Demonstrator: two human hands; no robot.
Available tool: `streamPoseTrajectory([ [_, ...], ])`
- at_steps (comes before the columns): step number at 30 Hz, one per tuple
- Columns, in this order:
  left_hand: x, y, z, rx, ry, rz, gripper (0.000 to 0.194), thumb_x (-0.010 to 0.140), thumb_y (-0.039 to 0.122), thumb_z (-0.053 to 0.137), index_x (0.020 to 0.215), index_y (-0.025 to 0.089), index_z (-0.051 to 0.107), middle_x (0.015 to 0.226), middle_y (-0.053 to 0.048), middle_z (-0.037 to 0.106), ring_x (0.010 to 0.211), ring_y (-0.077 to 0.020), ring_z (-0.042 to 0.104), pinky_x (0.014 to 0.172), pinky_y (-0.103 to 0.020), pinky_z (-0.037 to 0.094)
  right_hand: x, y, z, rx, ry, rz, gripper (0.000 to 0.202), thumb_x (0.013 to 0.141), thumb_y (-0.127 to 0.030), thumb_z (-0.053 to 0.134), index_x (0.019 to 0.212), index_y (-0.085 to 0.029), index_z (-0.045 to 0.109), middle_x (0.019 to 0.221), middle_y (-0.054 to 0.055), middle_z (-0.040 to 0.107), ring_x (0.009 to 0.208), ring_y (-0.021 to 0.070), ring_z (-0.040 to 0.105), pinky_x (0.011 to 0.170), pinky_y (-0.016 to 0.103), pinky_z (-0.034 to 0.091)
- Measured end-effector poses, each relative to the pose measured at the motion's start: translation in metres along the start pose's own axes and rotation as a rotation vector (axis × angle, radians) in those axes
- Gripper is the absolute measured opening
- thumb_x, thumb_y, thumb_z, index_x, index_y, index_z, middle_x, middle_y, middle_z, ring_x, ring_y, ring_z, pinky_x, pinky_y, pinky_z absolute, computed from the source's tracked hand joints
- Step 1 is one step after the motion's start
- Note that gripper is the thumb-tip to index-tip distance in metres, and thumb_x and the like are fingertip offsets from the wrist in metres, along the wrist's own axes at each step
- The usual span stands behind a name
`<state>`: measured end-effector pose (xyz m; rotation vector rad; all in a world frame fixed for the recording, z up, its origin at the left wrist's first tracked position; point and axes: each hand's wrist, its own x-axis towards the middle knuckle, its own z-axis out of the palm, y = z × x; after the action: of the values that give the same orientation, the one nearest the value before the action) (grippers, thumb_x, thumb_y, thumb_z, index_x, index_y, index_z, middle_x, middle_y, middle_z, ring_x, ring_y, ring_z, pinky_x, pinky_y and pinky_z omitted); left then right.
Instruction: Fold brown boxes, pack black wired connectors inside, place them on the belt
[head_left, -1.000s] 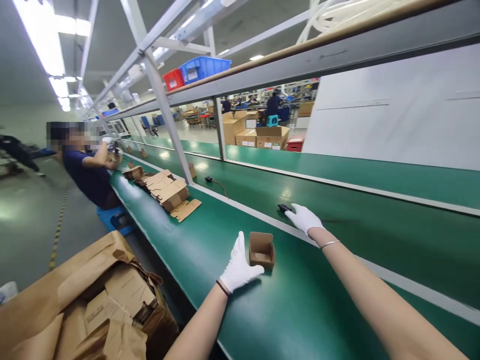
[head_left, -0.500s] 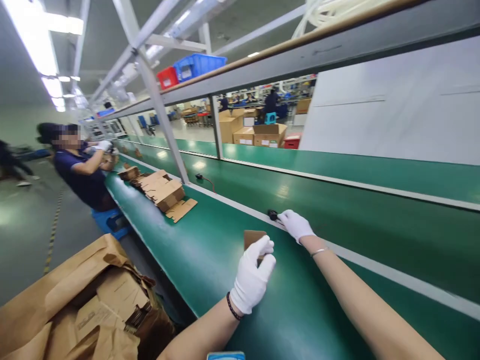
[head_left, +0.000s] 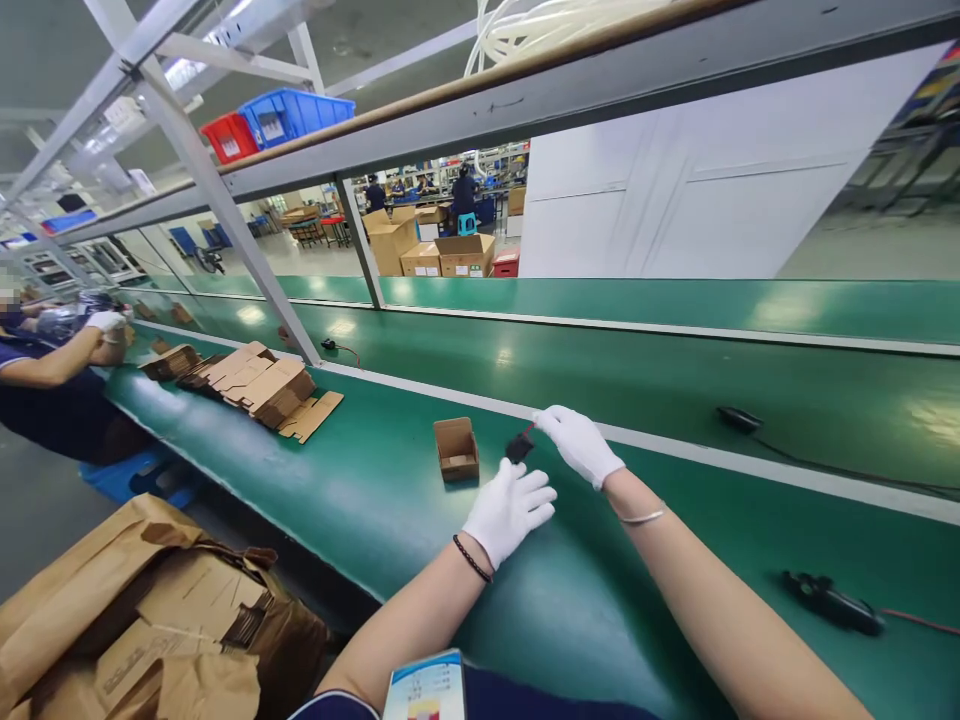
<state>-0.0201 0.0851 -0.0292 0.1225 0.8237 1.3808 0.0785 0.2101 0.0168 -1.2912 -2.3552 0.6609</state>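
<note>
My right hand [head_left: 579,446], in a white glove, pinches the thin red wire of a small black part [head_left: 519,447] that hangs just over the green belt. My left hand [head_left: 511,508], also gloved, is open with its fingers spread, close below the black part; whether a fingertip touches it I cannot tell. To the left of both hands a small open cardboard box [head_left: 457,466] stands upright on the green work surface [head_left: 390,470], its flap raised at the back.
Flattened cardboard boxes [head_left: 259,385] lie in a pile to the left. Black wired parts [head_left: 832,603] rest at the right, another one [head_left: 739,419] beyond the pale rail. A large paper-lined carton [head_left: 142,610] stands lower left. A co-worker [head_left: 56,365] sits at the far left.
My right hand has lifted the black part from the rail towards me. My left hand has let go of the small box, which stands on the surface. The view has turned right.
</note>
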Motion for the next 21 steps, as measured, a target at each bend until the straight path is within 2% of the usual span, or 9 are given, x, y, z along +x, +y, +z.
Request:
streamPoseTrajectory([
  [5,-0.003,0.008,0.004,-0.096,-0.063,0.224,0.02,0.084,0.034,0.059,0.096,0.018,0.06,0.107,-0.009,0.062,0.089,-0.017,0.062,0.077,-0.03,0.051,-0.072,-0.013,0.002,0.022,-0.042,-0.229,0.035,0.091,-0.042,0.037,0.073,-0.022,0.058,0.076,0.002,0.065,0.068,0.0157,0.058,0.062,0.026,0.04],
  [8,-0.011,0.01,0.007,0.006,-0.11,0.343,0.032,0.077,0.033,0.068,0.105,0.02,0.06,0.112,-0.008,0.061,0.089,-0.0171,0.063,0.081,-0.033,0.05,-0.093,-0.015,0.009,-0.061,-0.074,-0.238,0.034,0.092,-0.039,0.037,0.072,-0.022,0.057,0.077,0.001,0.065,0.066,0.0151,0.059,0.059,0.026,0.039],
  [10,-0.017,0.009,0.009,0.103,-0.131,0.415,0.049,0.07,0.031,0.075,0.114,0.021,0.056,0.115,-0.009,0.06,0.093,-0.0182,0.063,0.087,-0.036,0.048,-0.096,-0.014,0.014,-0.107,-0.065,-0.215,0.032,0.093,-0.037,0.038,0.073,-0.022,0.058,0.078,0.001,0.066,0.066,0.0151,0.059,0.058,0.025,0.039],
  [13,-0.025,0.004,0.009,0.26,-0.084,0.527,0.067,0.061,0.024,0.08,0.122,0.021,0.052,0.116,-0.008,0.061,0.106,-0.0209,0.059,0.098,-0.039,0.043,-0.095,-0.012,0.02,-0.175,-0.051,-0.178,0.03,0.093,-0.035,0.04,0.072,-0.022,0.056,0.074,0.002,0.065,0.064,0.0157,0.058,0.056,0.026,0.037],
  [17,-0.03,-0.003,0.004,0.48,-0.011,0.624,0.06,0.063,0.021,0.077,0.119,0.021,0.055,0.116,-0.007,0.062,0.112,-0.0227,0.056,0.104,-0.041,0.039,-0.091,-0.011,0.024,-0.182,-0.041,-0.18,0.028,0.093,-0.033,0.04,0.075,-0.021,0.057,0.076,0.002,0.065,0.066,0.0161,0.059,0.058,0.025,0.038],
  [21,-0.032,-0.004,0.003,0.567,0.022,0.702,0.06,0.064,0.022,0.076,0.12,0.021,0.054,0.12,-0.008,0.059,0.115,-0.0236,0.053,0.104,-0.04,0.038,-0.093,-0.013,0.026,-0.185,-0.01,-0.172,0.026,0.092,-0.032,0.041,0.077,-0.021,0.06,0.079,0.003,0.066,0.068,0.0163,0.059,0.058,0.026,0.038],
])
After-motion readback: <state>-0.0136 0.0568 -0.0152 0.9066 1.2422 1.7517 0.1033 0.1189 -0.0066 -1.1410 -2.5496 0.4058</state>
